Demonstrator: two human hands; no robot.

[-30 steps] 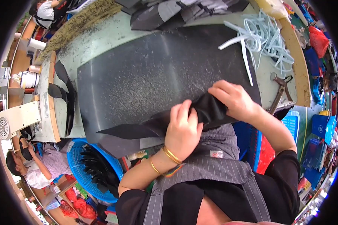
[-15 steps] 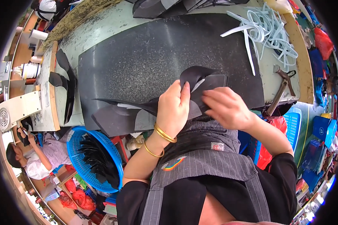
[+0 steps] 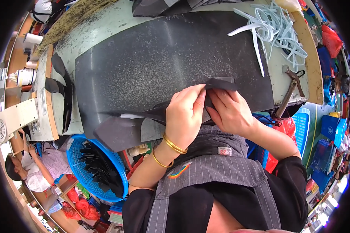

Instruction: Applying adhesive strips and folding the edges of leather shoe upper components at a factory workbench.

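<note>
A hammer (image 3: 289,92) lies right of the mat (image 3: 163,58), strips (image 3: 276,31) behind it, a basket (image 3: 93,171) lower left.

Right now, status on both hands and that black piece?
Left hand and right hand both pinching the black fabric piece at the near edge of the dark cutting mat. Hammer off right, white strips far right; neither in the way.
</note>
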